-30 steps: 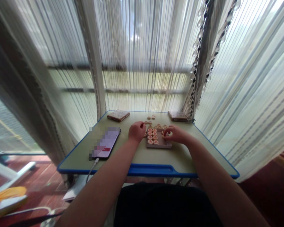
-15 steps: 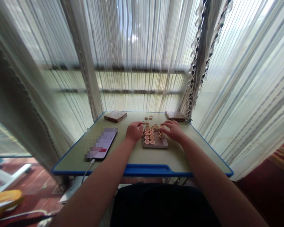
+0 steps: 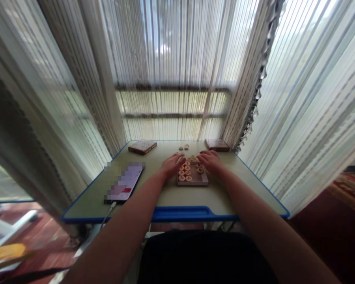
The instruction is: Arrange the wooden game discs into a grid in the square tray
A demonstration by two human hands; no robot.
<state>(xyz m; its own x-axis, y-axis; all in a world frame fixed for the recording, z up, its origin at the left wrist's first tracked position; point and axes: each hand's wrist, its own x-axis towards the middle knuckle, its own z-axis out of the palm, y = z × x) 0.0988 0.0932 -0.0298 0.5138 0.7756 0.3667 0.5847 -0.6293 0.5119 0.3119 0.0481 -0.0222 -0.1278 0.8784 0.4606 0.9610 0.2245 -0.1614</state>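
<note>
A small shallow tray (image 3: 198,180) lies on the green table (image 3: 171,193), with several round wooden game pieces (image 3: 184,175) set in rows in its left part. More loose pieces (image 3: 183,148) lie just beyond it. My left hand (image 3: 172,165) rests at the tray's left far corner, fingers stretched forward and open. My right hand (image 3: 210,161) rests over the tray's far right edge, fingers extended among the pieces. Whether either hand holds a piece is hidden.
A phone (image 3: 125,187) with a cable lies at the left of the table. Two flat wooden boxes stand at the back, one left (image 3: 142,146) and one right (image 3: 217,144). Striped sheer curtains (image 3: 171,71) hang close around the table. A blue lip (image 3: 180,213) runs along the table's near edge.
My left hand has uncurled from a loose fist to stretched fingers. My right hand moved from the tray's right side toward its far edge. The view shifted slightly.
</note>
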